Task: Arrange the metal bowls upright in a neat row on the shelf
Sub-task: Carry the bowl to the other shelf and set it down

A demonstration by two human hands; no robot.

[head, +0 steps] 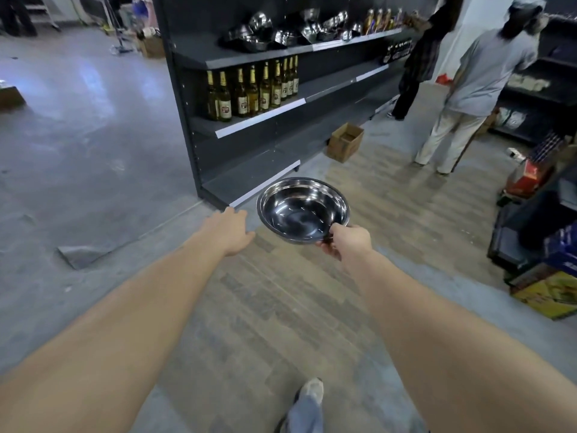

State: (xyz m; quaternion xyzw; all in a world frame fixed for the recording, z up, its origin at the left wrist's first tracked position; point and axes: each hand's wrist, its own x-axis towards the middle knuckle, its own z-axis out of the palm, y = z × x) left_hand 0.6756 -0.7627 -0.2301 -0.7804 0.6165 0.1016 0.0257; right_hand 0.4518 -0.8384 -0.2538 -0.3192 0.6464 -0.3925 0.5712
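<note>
The right hand (345, 242) pinches the near rim of a metal bowl (302, 209), keeping it upright for shelving. The left hand (232, 231) reaches forward, fingers relaxed and empty. Jumbled bowls (281, 28) crowd the top shelf (259, 56), well apart from the carried one.

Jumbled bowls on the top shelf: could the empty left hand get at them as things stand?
Probably not yet. The left hand hangs open and low, well short of the jumbled bowls; nothing blocks the way, but the person stands too far off.

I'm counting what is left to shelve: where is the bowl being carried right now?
In the head view, the bowl is centre frame, upright, pinched at its near rim by the right hand, above the floor before the shelf unit.
</note>
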